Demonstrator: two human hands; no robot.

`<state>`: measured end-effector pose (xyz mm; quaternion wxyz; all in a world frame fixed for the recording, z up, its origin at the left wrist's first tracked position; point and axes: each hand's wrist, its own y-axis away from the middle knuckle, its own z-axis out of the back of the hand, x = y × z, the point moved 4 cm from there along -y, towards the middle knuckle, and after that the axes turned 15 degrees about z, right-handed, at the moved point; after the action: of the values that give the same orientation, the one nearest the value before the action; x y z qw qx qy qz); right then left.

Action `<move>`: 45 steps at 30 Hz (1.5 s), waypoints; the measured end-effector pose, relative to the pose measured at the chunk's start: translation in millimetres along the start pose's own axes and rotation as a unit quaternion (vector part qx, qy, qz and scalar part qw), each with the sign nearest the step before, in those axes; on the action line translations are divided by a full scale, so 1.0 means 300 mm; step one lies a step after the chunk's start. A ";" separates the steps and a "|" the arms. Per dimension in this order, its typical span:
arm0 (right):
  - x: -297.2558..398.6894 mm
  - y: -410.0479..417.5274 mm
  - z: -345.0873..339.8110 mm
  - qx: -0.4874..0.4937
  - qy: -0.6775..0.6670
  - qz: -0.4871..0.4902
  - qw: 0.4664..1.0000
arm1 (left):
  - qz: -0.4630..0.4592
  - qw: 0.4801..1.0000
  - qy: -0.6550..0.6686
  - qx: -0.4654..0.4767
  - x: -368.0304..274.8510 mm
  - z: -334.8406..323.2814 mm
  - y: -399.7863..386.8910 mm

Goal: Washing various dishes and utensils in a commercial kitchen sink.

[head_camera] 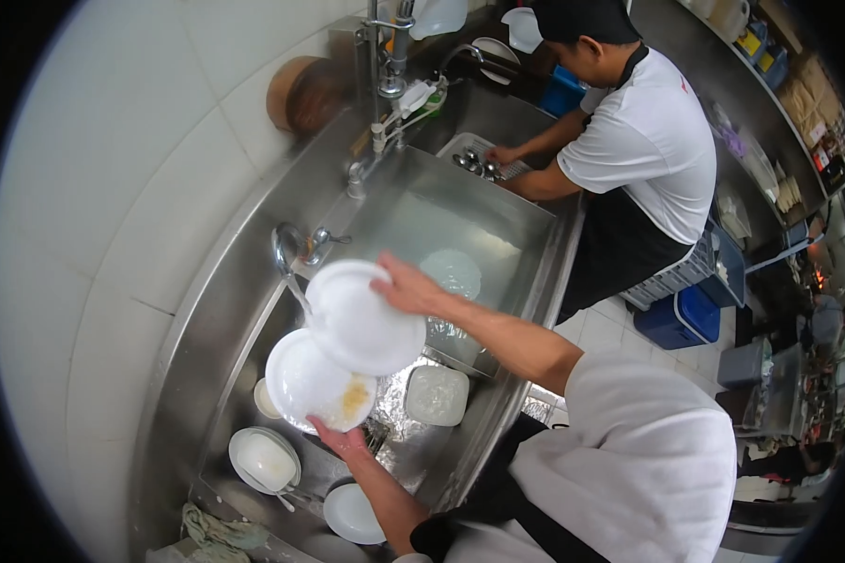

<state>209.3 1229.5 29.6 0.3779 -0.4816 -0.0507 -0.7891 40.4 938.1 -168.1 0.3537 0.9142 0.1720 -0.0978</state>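
Note:
My right hand (412,287) grips a round white plate (362,320) by its rim, tilted under a chrome faucet (282,250) with water running from it. My left hand (341,440) holds the near rim of another round white plate (296,383), which has a yellow-brown food smear on it. The right-hand plate overlaps this second plate, hiding part of it; whether they touch is unclear. Below, in the steel sink, stand a square white dish (437,395) with liquid in it, a small round bowl (266,399), a stack of bowls (264,461) with a spoon, and a white plate (354,514).
The adjoining basin (422,211) holds water with a whitish round shape (452,273) in it. Beyond the divider, a co-worker (627,141) handles cutlery (475,163) over a white basket. A spray-hose pipe (374,70) rises by the wall. A cloth (222,531) lies at the near corner.

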 end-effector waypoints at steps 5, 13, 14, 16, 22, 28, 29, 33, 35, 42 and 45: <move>0.132 -0.004 0.166 -0.022 -0.004 -0.056 0.998 | 0.000 1.000 -0.001 -0.013 -0.001 -0.043 0.029; 0.140 0.020 -0.079 -0.014 -0.056 -0.068 0.996 | 0.045 0.998 -0.034 0.007 0.013 -0.134 -0.018; 0.119 0.023 -0.102 -0.008 -0.065 -0.073 0.995 | 0.058 0.998 -0.016 0.022 0.035 -0.211 -0.020; 0.071 0.012 -0.171 0.016 -0.086 -0.067 0.994 | 0.080 0.996 0.014 0.038 0.015 -0.224 -0.039; 0.067 -0.079 -0.336 0.078 0.166 0.144 0.972 | 0.042 0.997 0.049 0.038 0.006 -0.186 -0.027; 0.162 0.157 -0.705 0.410 0.047 0.356 0.838 | 0.021 0.996 0.065 0.050 0.011 -0.191 0.026; 0.191 0.181 -0.696 0.380 0.082 0.435 0.812 | 0.053 0.987 0.149 -0.002 -0.020 -0.091 0.033; 0.210 -0.063 -0.621 0.030 0.225 0.390 0.893 | 0.006 0.999 0.047 0.011 -0.017 -0.058 0.007; 0.200 0.043 -0.703 0.128 0.197 0.383 0.893 | 0.030 0.998 0.039 0.034 -0.009 -0.097 -0.016; 0.148 0.131 -0.386 0.148 0.267 0.200 0.931 | -0.051 0.996 -0.050 -0.047 -0.011 -0.049 0.063; 0.024 0.014 -0.388 0.116 -0.120 -0.047 0.985 | 0.082 0.995 0.042 0.027 0.027 -0.121 0.015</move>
<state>126.1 1170.8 -27.7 0.3846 -0.5233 -0.2095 -0.7310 51.6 961.6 -141.2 0.3284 0.9376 0.1086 -0.0342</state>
